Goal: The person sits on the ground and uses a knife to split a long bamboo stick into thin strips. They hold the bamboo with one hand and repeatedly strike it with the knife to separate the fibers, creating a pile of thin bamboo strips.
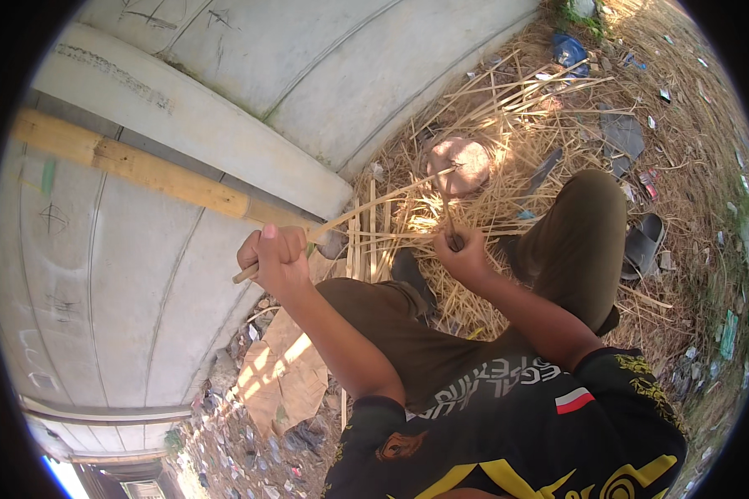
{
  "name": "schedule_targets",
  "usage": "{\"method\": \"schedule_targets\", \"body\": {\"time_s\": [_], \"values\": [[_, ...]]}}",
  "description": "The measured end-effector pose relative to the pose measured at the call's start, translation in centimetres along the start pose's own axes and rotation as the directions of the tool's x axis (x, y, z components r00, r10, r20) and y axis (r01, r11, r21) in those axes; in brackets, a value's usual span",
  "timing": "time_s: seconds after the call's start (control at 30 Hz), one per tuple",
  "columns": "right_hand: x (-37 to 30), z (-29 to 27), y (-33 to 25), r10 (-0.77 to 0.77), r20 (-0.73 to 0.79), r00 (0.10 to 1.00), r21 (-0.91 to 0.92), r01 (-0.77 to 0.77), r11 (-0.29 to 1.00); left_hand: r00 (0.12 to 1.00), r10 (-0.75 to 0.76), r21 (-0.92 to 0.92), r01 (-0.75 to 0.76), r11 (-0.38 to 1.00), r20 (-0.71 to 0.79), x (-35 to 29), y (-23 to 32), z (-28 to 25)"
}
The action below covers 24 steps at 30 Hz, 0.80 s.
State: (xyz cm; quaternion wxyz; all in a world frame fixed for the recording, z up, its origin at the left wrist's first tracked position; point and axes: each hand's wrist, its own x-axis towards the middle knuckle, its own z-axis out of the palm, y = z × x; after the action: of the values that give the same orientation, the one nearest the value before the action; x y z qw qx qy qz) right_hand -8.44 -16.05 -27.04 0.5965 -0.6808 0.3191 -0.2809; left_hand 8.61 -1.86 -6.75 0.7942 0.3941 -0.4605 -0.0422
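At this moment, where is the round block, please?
In the head view, the round block sits in the upper half, somewhat right of centre, among scattered pale strips and just beyond the person's right hand.

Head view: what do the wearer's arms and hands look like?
The left hand and right hand are gloveless, and both forearms are uncovered. The short sleeves are black; the right sleeve carries a yellow ornamental pattern.
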Motion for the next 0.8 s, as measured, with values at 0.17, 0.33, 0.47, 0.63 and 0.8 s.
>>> {"method": "schedule_targets", "body": {"time_s": [0.17,0.33,0.47,0.63,0.8], "values": [[2.7,-0.3,2.4,0.305,0.201,0.931,-0.425,-0.198,0.883,0.999,-0.043,-0.025,0.043,0.999,0.002,0.2,0.3,-2.0],[1.3,-0.6,-1.6,0.086,0.160,0.983,-0.268,-0.041,0.963,0.997,-0.049,-0.023,0.048,0.999,-0.057,0.2,0.3,-1.6],[0.3,0.1,-1.9,-0.042,0.003,0.999,0.069,0.042,0.997,0.997,-0.047,-0.021,0.046,0.999,-0.066,0.1,0.4,-1.3],[3.0,0.1,5.2,0.313,0.031,0.949,-0.460,-0.265,0.847,0.993,-0.108,-0.029,0.106,0.994,-0.051,0.2,0.4,-1.5],[3.0,-0.3,4.5,0.180,0.111,0.977,-0.433,-0.115,0.894,0.992,-0.074,-0.039,0.070,0.997,-0.099,0.3,0.3,-1.7]]}}
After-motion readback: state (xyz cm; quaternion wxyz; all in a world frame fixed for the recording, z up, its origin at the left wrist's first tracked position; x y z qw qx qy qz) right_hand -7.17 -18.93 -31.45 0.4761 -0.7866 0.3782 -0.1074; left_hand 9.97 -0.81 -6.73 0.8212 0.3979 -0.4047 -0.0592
